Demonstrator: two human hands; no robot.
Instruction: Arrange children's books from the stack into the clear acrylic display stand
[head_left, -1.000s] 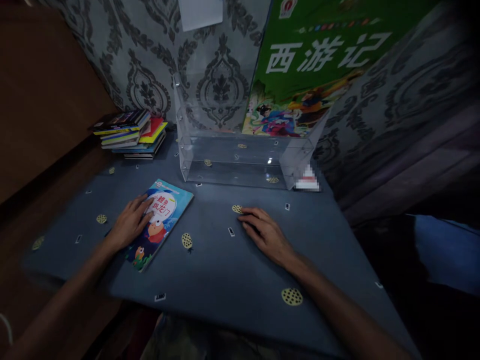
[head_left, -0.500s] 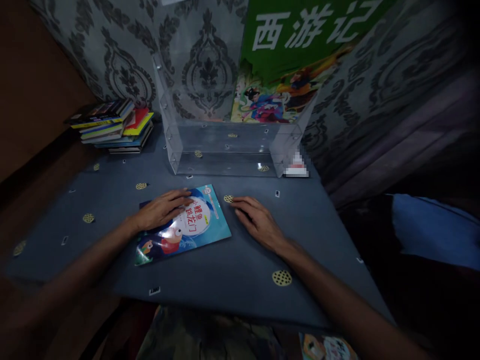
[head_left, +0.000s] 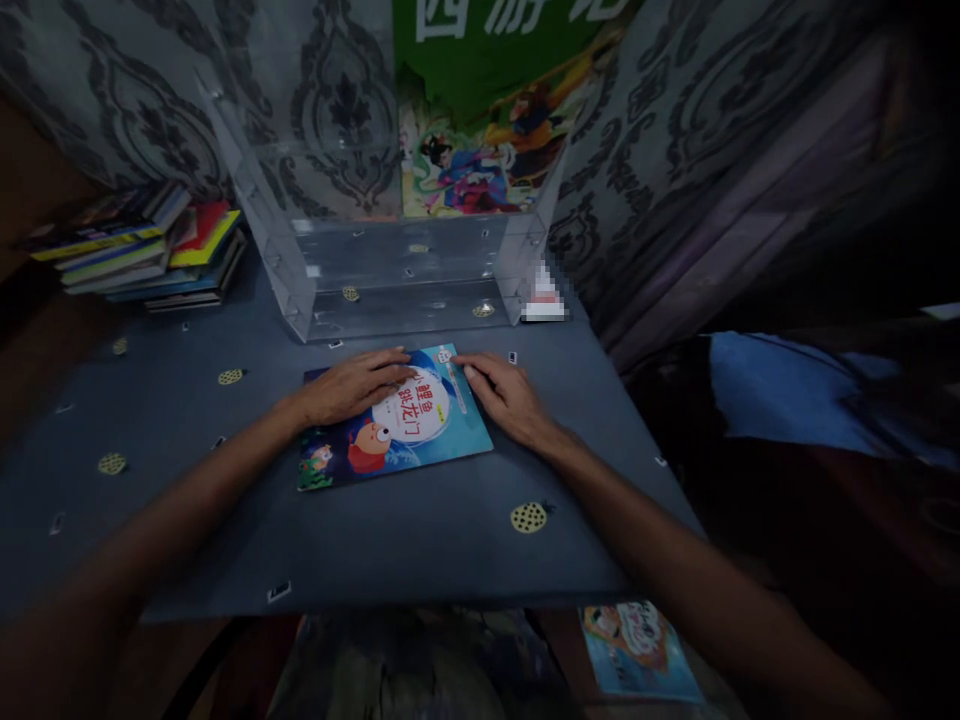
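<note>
A thin blue picture book (head_left: pixel 465 432) with a red fish and red Chinese characters on its cover lies closed on the table. My left hand (head_left: pixel 352 385) rests palm down across its upper left part, fingers stretched out over the cover. At the upper right corner, my right hand (head_left: pixel 510 395) touches the book with an extended index fingertip. Its thumb is beside that finger, and the other fingers are partly hidden beneath the hand. Neither hand grips anything.
Behind the book stands a clear acrylic rack (head_left: pixel 390 318) holding a large green book (head_left: pixel 480 110). A stack of books (head_left: pixel 142 250) is at the back left. The grey-blue tablecloth (head_left: pixel 420 540) has pineapple prints. Another book (head_left: pixel 637 650) lies below the front edge.
The view has shifted to the right. My right hand has come to the book's upper right corner, where it was apart from it before. My left hand stays on the cover.
</note>
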